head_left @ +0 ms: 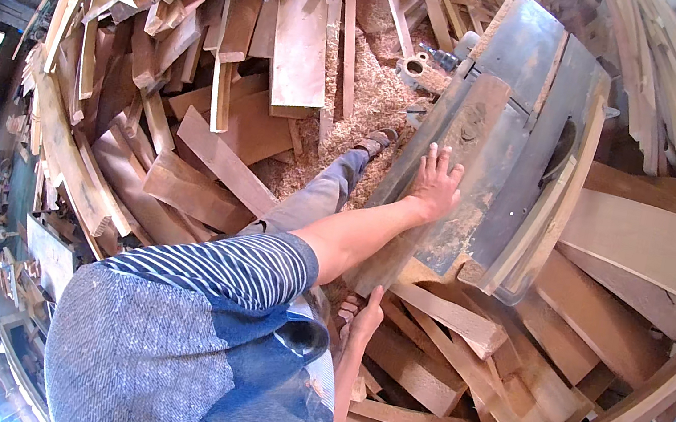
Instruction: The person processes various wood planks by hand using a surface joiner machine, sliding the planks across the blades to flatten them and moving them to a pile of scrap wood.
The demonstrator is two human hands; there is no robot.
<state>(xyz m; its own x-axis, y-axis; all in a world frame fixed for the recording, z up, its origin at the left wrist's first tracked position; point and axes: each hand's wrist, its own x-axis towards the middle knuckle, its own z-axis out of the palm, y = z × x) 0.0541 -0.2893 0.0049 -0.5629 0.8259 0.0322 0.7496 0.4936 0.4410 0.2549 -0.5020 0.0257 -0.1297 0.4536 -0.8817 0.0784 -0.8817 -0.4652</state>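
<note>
A long brown wooden board (479,118) lies along the grey metal bed of a planing machine (522,40). My left hand (436,185) rests flat on top of the board with its fingers spread. Low in the view, my right hand (367,311) is closed at the board's near end, with some fingers curled against its end and one digit pointing up along it. My left forearm hides part of the board's left edge. Shavings and dust lie on the machine bed near the front corner.
Stacked boards and offcuts (301,51) are heaped to the left, and more planks (649,243) lie to the right. Wood shavings (360,88) cover the floor beside my shoe (377,140). Long thin strips (664,79) lean at the far right. A curved wooden rail (577,176) edges the machine.
</note>
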